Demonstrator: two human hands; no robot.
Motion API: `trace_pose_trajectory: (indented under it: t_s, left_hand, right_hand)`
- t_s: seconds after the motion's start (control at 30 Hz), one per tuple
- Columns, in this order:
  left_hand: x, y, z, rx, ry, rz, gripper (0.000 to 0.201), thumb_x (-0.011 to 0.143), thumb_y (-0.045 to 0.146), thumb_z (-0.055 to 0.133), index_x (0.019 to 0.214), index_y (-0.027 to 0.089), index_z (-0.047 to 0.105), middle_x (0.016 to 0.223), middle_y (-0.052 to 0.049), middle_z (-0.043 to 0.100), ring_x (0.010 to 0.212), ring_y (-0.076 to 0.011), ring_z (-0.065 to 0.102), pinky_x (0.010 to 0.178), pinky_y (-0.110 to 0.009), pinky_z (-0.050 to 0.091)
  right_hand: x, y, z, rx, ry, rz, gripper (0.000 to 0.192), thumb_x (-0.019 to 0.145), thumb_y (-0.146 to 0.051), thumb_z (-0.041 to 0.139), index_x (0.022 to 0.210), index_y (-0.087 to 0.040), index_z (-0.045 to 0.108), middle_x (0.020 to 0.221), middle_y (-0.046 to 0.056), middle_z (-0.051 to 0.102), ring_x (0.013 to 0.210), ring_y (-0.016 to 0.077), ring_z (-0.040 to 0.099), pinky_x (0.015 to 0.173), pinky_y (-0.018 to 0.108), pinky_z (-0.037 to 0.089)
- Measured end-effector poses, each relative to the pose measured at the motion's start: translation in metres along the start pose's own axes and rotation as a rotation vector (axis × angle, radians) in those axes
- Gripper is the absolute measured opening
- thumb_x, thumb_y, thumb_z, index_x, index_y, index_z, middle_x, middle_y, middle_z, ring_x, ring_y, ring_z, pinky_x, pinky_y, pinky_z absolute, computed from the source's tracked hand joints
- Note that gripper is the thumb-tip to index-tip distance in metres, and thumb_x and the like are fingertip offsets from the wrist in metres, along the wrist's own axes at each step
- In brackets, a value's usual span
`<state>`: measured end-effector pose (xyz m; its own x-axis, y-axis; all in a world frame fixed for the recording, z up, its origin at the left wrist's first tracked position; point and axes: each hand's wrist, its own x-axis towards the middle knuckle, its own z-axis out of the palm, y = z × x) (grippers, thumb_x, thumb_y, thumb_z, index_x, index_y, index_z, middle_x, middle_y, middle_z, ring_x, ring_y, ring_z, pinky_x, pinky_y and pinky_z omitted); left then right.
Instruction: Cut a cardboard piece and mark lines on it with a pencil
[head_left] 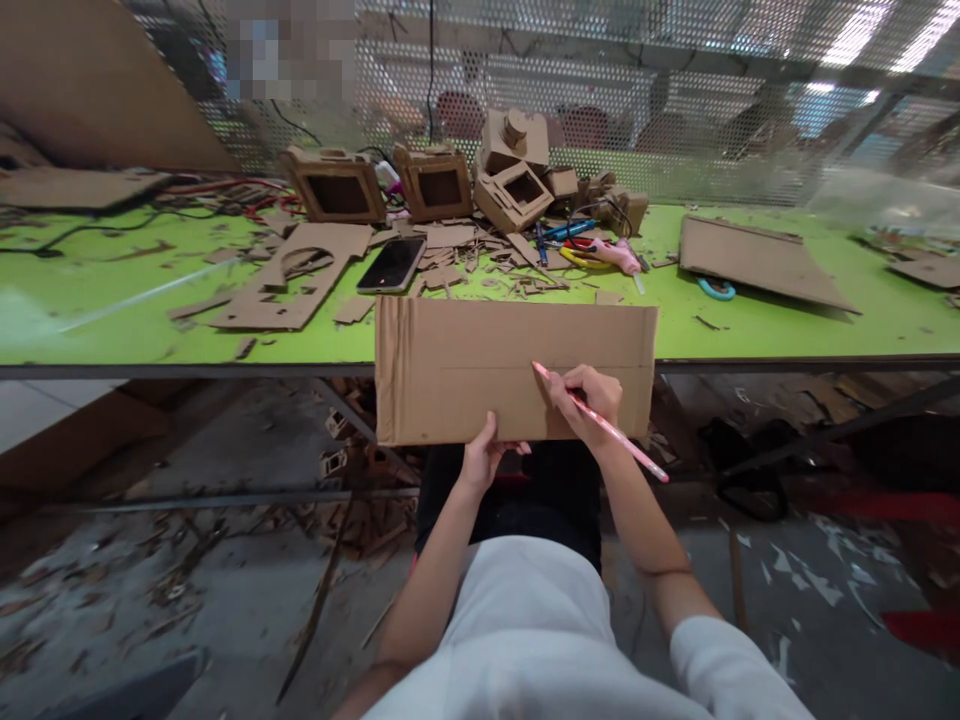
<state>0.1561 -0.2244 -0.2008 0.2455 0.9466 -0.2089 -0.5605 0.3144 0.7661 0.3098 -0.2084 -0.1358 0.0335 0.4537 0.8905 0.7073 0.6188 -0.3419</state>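
Both hands work the cardboard (480, 370): left hand (484, 455) pinches its lower edge, right hand (589, 395) grips a pencil (600, 425) mid-line, so steady bracing matters next.

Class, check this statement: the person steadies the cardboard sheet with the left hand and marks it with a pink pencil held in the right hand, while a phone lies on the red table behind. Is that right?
Not quite: the table is green, not red, as the head view shows. The rest stands: the left hand steadies the cardboard sheet, the right hand holds the pink pencil, and the phone lies on the table behind.
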Motion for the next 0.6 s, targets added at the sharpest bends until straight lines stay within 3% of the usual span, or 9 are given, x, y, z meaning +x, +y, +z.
trace_pose_trajectory:
  t_s: [0.37,0.53,0.6]
  left_hand:
    - [-0.0006,0.001,0.0007,-0.012,0.003,-0.004,0.05,0.081,0.057,0.059,0.077,0.008,0.067,0.052,-0.007,0.065,0.044,-0.017,0.059,0.049,-0.029,0.047]
    - [-0.0012,0.0018,0.0011,-0.016,-0.004,-0.01,0.05,0.081,0.057,0.059,0.073,0.008,0.067,0.051,-0.008,0.064,0.044,-0.0163,0.059,0.049,-0.028,0.048]
    - [-0.0013,0.002,0.0015,-0.017,-0.003,-0.012,0.05,0.082,0.057,0.058,0.073,0.008,0.067,0.05,-0.008,0.064,0.044,-0.0162,0.06,0.049,-0.028,0.048]
  right_hand:
    - [0.0001,0.0009,0.002,-0.026,0.078,-0.063,0.03,0.084,-0.02,0.06,0.06,-0.021,0.042,0.049,-0.006,0.05,0.041,0.0064,0.045,0.044,0.019,0.036]
    - [-0.0002,0.0004,0.0024,-0.037,-0.018,-0.075,0.032,0.086,-0.024,0.058,0.059,-0.022,0.041,0.049,-0.005,0.05,0.041,0.0068,0.045,0.043,0.02,0.035]
    - [-0.0003,0.0,0.0025,-0.046,0.042,-0.085,0.031,0.085,-0.022,0.058,0.06,-0.022,0.041,0.048,-0.006,0.05,0.04,0.0069,0.044,0.043,0.02,0.035]
